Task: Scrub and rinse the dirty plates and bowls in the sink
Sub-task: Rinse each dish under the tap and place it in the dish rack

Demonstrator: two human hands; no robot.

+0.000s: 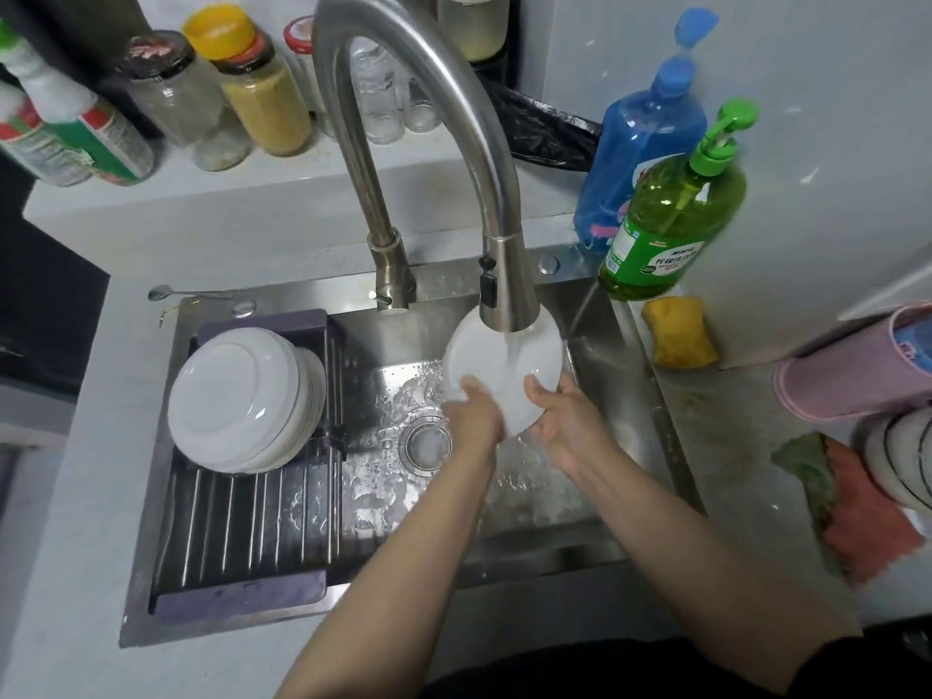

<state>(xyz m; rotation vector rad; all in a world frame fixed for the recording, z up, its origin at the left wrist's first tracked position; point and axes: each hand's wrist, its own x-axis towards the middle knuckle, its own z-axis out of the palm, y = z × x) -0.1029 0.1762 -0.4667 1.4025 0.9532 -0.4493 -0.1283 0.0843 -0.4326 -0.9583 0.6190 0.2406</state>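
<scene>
A round white ceramic plate [504, 365] is tilted under the running stream from the curved brushed-steel faucet [418, 143], above the stainless sink [620, 396]. The left hand [474, 411] grips its lower left rim, blurred, fingers apparently curled over the edge. The right hand [565, 421] cups the lower right rim, thumb on the face. To rinse well, I'd turn the plate so water sweeps every edge, then stack it with the white dishes [242, 396] on the dark drying rack [242, 522].

A plain white round plate [497, 368] sits under a brushed-silver steel faucet [428, 118], near stacked white dishes [237, 401] on a dark purple rack [242, 587], a yellow sponge [678, 340], and green [671, 229] and blue [640, 143] soap bottles.
</scene>
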